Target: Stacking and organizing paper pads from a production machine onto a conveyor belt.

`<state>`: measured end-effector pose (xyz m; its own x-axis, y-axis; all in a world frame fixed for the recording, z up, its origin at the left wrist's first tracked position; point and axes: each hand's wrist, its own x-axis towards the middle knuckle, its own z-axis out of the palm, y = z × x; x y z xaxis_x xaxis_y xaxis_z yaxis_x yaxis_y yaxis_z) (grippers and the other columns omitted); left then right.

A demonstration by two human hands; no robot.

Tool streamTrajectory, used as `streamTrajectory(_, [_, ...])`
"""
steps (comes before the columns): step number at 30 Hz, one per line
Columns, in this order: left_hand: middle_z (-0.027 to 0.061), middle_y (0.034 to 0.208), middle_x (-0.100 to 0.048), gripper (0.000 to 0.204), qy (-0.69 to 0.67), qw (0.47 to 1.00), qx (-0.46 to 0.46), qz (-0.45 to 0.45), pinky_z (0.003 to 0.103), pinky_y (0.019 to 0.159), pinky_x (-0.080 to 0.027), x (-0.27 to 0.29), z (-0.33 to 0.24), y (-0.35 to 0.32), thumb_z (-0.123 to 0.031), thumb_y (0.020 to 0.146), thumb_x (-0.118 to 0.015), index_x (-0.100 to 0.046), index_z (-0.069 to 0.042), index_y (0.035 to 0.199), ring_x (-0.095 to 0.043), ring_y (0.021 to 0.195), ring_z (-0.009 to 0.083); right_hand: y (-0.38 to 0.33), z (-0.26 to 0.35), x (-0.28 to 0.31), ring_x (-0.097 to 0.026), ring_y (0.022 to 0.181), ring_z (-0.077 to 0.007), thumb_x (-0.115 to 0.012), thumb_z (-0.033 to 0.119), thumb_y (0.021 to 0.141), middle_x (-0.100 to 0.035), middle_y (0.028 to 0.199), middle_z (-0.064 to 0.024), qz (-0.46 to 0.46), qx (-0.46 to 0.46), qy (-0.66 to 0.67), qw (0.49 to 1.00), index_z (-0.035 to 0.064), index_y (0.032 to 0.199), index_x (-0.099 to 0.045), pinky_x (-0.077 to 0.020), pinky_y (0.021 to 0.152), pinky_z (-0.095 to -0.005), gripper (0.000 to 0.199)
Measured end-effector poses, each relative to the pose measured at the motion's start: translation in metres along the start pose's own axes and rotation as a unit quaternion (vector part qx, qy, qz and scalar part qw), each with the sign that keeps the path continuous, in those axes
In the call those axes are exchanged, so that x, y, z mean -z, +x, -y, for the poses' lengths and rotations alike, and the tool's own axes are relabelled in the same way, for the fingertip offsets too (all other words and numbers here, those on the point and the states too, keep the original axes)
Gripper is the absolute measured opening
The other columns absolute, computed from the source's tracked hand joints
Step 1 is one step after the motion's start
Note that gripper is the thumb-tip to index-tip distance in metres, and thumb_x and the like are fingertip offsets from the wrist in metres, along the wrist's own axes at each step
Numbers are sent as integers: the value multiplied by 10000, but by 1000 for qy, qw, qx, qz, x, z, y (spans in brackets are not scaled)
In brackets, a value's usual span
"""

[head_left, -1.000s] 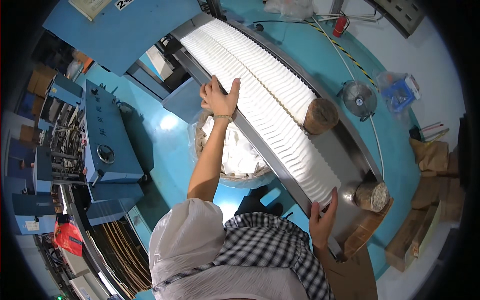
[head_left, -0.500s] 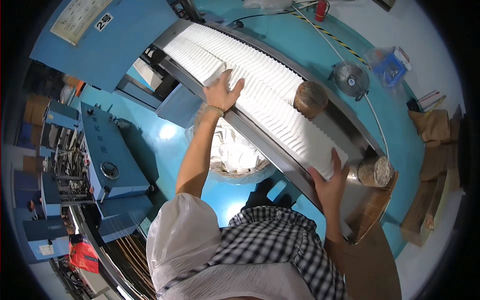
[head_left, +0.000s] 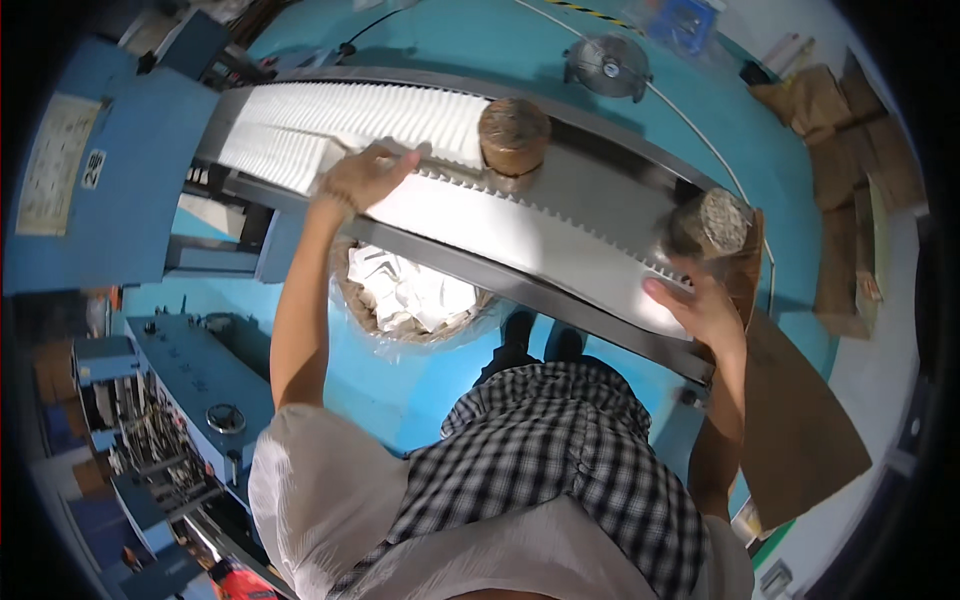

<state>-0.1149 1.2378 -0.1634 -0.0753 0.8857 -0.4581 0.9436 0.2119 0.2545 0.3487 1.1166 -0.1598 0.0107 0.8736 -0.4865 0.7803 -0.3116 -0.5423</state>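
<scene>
1. The left hand (head_left: 362, 176) lies flat, fingers spread, pressed against one end of a long stack of white folded sheets (head_left: 520, 235) on the tray.
2. The right hand (head_left: 700, 308) is open too, palm against the opposite end of that stack, near the tray's lower right end.
3. The stack lies lengthwise between the 2 hands, its upper edge a row of small teeth.
4. A metal conveyor tray (head_left: 600, 185) carries the stack; more white sheets (head_left: 350, 120) stand packed on edge further up it, beyond the left hand.
5. 2 round brown weights sit on the tray: one (head_left: 513, 135) just beside the left hand, the other (head_left: 712, 222) just above the right hand.
6. Below the tray, a basket of white scraps (head_left: 405, 295) stands on the blue floor (head_left: 400, 385).
7. A blue machine (head_left: 190, 385) stands at the lower left.
</scene>
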Motion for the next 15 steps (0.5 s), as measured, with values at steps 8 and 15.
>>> streamTrajectory(8, [237, 1547, -198, 1122, 101, 970, -186, -122, 654, 1036, -362, -60, -25, -54, -624, 468, -919, -460, -278, 1431, -290, 1321, 554, -42, 39, -58, -337, 1284, -479, -898, 523, 601, -276, 1520, -189, -136, -14, -83, 987, 269, 1469, -437, -361, 984, -683, 1015])
streamTrajectory(15, [200, 1395, -410, 958, 4, 919, -341, -196, 545, 1056, -351, -65, -9, -42, -452, 506, -953, -561, -144, 1324, -401, 1286, 427, -42, 53, -60, -412, 1227, -430, -903, 461, 608, -424, 1388, -127, -151, -57, -130, 978, 247, 1351, -556, -438, 958, -583, 847])
